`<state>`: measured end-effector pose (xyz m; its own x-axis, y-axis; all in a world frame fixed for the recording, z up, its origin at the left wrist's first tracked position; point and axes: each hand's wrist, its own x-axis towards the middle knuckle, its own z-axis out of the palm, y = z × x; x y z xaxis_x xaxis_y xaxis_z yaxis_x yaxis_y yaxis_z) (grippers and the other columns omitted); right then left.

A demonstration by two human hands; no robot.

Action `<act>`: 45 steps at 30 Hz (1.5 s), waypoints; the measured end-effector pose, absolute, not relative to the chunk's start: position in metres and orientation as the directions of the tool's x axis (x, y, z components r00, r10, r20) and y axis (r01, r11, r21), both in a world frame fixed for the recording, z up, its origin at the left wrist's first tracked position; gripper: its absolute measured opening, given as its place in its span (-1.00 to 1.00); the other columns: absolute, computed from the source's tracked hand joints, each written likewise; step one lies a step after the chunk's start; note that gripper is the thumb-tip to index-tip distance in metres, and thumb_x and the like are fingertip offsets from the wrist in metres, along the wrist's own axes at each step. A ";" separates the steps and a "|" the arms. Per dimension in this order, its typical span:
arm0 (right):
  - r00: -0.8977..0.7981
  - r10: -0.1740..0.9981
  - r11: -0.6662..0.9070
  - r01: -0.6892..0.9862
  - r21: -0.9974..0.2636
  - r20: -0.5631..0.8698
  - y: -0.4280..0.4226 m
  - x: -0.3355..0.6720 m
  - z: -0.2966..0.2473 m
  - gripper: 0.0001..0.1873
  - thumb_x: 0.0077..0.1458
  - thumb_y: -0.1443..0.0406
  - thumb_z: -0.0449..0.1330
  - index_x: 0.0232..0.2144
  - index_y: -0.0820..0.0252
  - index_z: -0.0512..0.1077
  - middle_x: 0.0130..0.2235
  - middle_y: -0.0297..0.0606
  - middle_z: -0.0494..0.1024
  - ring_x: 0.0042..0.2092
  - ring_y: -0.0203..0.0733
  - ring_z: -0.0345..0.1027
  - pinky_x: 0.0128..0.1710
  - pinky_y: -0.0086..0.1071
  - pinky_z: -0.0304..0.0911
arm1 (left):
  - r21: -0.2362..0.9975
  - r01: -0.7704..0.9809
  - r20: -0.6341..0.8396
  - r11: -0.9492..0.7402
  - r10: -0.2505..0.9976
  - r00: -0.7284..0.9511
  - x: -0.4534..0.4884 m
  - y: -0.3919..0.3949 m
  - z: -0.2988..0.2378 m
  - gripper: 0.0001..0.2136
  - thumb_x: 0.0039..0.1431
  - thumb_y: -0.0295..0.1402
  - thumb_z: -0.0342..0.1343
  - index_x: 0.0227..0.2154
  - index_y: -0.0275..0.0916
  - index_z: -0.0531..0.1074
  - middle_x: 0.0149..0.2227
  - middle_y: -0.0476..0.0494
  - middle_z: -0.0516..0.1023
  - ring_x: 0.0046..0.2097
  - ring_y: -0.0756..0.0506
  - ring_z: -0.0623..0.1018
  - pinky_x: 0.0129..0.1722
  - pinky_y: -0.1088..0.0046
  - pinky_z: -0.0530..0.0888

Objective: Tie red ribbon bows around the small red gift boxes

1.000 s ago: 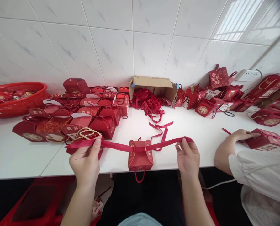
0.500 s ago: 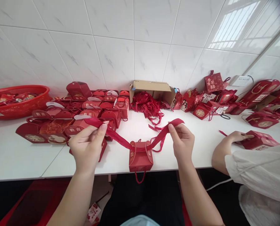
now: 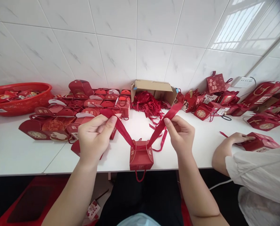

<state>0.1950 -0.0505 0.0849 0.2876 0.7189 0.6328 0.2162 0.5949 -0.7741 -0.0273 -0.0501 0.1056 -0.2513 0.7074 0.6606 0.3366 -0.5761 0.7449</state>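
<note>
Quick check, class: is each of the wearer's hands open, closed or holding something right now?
Left hand: closed, pinching one arm of the ribbon.
Right hand: closed, pinching the ribbon's other arm.

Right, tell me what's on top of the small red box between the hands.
A red ribbon crosses the top of the small red box, its lengths rising to the left hand and the right hand. Folded flaps cover the inside, so any contents can't be seen.

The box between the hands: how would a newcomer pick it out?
At the near edge of the white table, between the left hand and right hand, sits a red box. Unlike the other boxes, it has a ribbon rising from its top in a V to both hands.
</note>
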 end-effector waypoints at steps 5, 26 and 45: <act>0.227 0.758 0.581 0.190 -0.791 0.611 -0.049 0.191 0.079 -0.86 0.01 0.22 0.28 -0.47 0.17 0.45 -0.47 -0.35 0.49 -0.45 -0.29 0.34 -0.41 -0.38 0.33 | 0.729 0.286 0.684 -0.622 0.668 -0.292 -0.030 -0.049 0.108 -0.79 0.08 -0.29 0.22 -0.57 -0.29 0.52 -0.66 0.09 0.11 -0.55 0.09 0.13 -0.55 0.50 0.09; 0.288 0.734 0.652 -0.042 -0.757 0.615 -0.048 0.182 0.099 -0.93 0.07 0.26 0.25 -0.41 0.13 0.50 -0.47 -0.40 0.48 -0.43 -0.35 0.32 -0.42 -0.46 0.28 | 0.845 -0.083 0.518 -0.529 0.847 -0.120 0.003 -0.033 0.125 -0.84 -0.02 -0.24 0.30 -0.42 -0.24 0.59 -0.44 -0.04 0.59 -0.36 -0.02 0.55 -0.35 0.49 0.46; -0.097 0.744 0.638 -0.187 -0.747 0.661 -0.051 0.174 0.100 -0.82 0.08 0.26 0.23 -0.21 0.04 0.53 -0.37 -0.33 0.49 -0.45 -0.34 0.34 -0.51 -0.42 0.30 | 0.890 -0.063 0.448 -0.452 0.840 0.306 0.017 -0.041 0.130 -0.67 0.09 -0.34 0.22 -0.21 -0.14 0.16 -0.63 0.18 0.38 -0.58 0.07 0.41 -0.58 0.62 0.35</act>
